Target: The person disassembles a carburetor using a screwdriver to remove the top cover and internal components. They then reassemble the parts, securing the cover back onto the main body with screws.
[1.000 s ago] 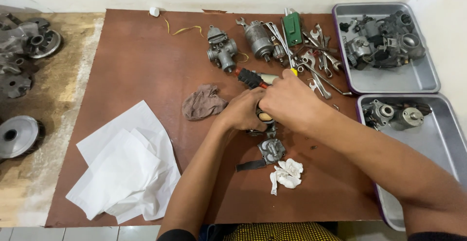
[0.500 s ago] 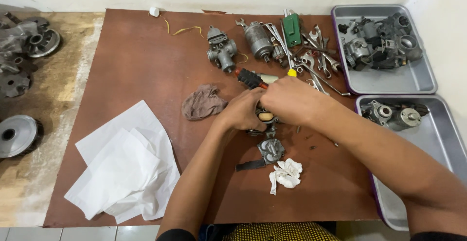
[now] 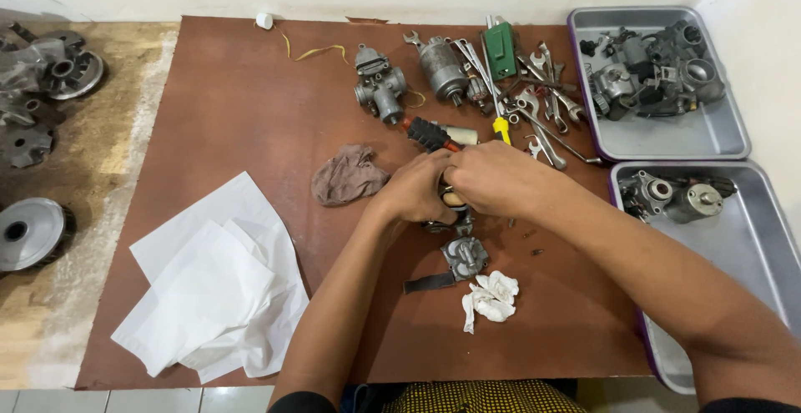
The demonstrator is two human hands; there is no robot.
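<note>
On the far left, off the brown tabletop (image 3: 234, 104), clutch drums and other round metal engine parts (image 3: 33, 234) lie on the bare wooden floor. Loose white paper sheets (image 3: 213, 284) cover the tabletop's near-left part, and a crumpled brown rag (image 3: 346, 175) sits just left of the hands.

At the middle, the left hand (image 3: 413, 192) and right hand (image 3: 492, 175) meet over a small metal part (image 3: 450, 198), seemingly a carburettor piece. Both grips are closed on it, the left cupping from the side and the right covering it from above, so little of it shows. It looks like the stage of working on this part, held just above the tabletop; whether something is being turned or pulled cannot be told. Any next move would call for a steady hold by the left hand while the right fingers do the fine work.

Just below the hands lie a metal float bowl (image 3: 463, 256), a dark strip and a wadded white tissue (image 3: 491, 296). Beyond them sit a carburettor body (image 3: 380, 92), a cylindrical starter motor (image 3: 440, 67), a black-handled brush, a green box (image 3: 501, 50) and scattered wrenches (image 3: 546, 121), crowding the space behind the hands. On the right, two metal trays (image 3: 667, 142) hold more engine parts.
</note>
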